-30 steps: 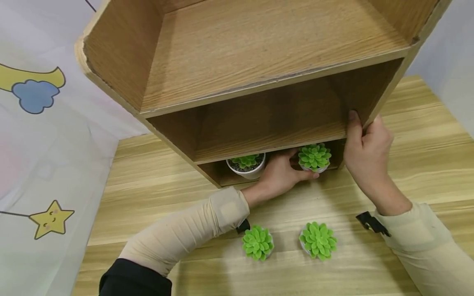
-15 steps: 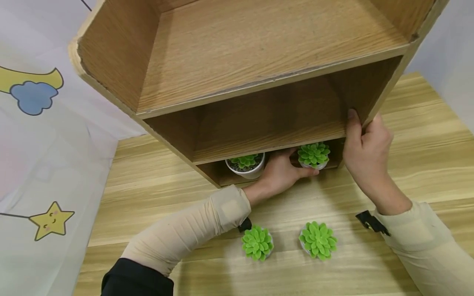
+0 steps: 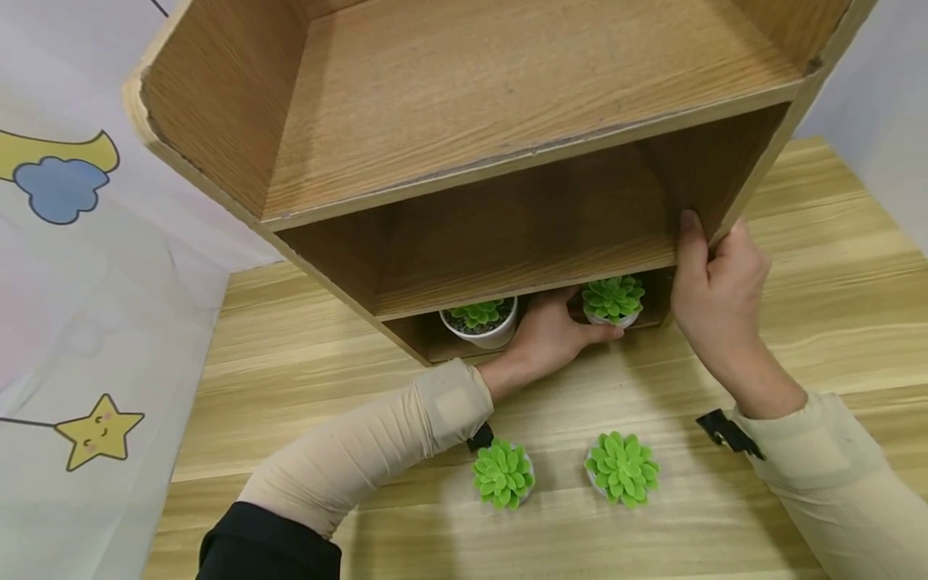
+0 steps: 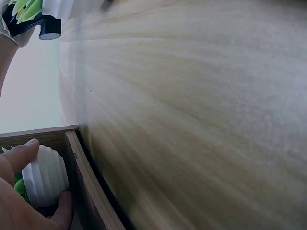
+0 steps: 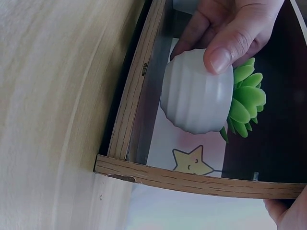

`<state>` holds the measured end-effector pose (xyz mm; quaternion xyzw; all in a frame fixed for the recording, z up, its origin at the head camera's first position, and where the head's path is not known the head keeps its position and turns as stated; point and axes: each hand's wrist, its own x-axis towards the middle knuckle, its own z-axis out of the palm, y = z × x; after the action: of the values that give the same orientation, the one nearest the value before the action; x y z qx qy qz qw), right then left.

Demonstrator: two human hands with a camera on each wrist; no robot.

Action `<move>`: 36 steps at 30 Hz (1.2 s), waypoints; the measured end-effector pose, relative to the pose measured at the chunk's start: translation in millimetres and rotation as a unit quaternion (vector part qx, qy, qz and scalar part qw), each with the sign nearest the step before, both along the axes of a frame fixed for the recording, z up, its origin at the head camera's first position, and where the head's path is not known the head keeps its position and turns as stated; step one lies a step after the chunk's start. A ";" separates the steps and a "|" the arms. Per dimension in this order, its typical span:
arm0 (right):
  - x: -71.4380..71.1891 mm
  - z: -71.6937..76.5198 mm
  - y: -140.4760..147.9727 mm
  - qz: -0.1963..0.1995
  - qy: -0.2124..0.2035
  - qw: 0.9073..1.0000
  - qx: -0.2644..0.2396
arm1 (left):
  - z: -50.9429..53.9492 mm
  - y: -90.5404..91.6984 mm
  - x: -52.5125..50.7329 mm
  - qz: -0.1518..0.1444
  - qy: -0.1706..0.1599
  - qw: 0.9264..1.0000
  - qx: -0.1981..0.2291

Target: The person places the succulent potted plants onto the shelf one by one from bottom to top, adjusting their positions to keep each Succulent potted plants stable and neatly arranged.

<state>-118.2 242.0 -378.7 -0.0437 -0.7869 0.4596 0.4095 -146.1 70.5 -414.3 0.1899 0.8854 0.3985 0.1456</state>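
Note:
My left hand reaches into the bottom compartment of a wooden shelf unit. It holds a green succulent in a small white ribbed pot, thumb at the front side. The right wrist view shows that pot between thumb and fingers, close to the bottom board; contact with the board is unclear. A second potted succulent stands left of my left hand in the same compartment, partly hidden by the board above. My right hand grips the unit's right side panel, thumb inside and fingers outside.
Two more potted succulents, a left one and a right one, stand on the wood-grain tabletop before the unit. A printed curtain hangs at left. The unit's middle board overhangs the bottom compartment.
The held succulent has moved slightly farther into the bottom compartment with my left hand. The right hand keeps its grip on the side panel. The whole head view shifts a little.

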 end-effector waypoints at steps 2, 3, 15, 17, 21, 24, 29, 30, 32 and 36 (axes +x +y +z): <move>0.2 0.2 0.2 0.000 -0.003 1.000 -0.002 | 0.1 0.2 -0.2 -0.001 0.002 1.000 -0.002; 0.3 0.2 0.3 0.000 -0.004 1.000 -0.001 | 0.3 0.3 -0.1 -0.001 0.000 1.000 -0.002; -0.4 0.6 0.8 0.001 -0.023 1.000 -0.011 | -2.5 2.0 -1.6 -0.001 -0.013 1.000 -0.001; -0.4 0.7 0.8 0.000 -0.023 1.000 -0.010 | -3.2 2.0 -1.7 -0.002 -0.012 1.000 -0.004; 0.0 1.2 0.5 0.000 -0.022 1.000 -0.012 | -4.0 2.2 -1.9 -0.001 -0.006 1.000 0.001; 0.1 1.3 0.7 0.003 -0.018 1.000 -0.007 | -4.7 2.7 -2.5 -0.001 0.001 1.000 0.007; -0.2 1.0 1.3 0.008 -0.009 1.000 0.004 | -5.4 4.5 -3.2 0.005 0.002 1.000 0.029; -0.2 1.0 1.2 0.007 -0.008 1.000 0.004 | -5.6 4.9 -3.4 0.007 0.002 0.999 0.036; -0.4 1.0 0.7 0.005 -0.011 1.000 -0.003 | -6.1 5.6 -3.9 0.009 0.003 0.999 0.045; -0.2 0.6 0.4 0.003 -0.013 1.000 -0.006 | -6.4 6.3 -4.4 0.014 0.007 0.999 0.043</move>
<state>-118.4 242.4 -378.1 -0.0501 -0.7895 0.4650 0.3975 -150.5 76.8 -420.7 0.1861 0.8713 0.4365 0.1253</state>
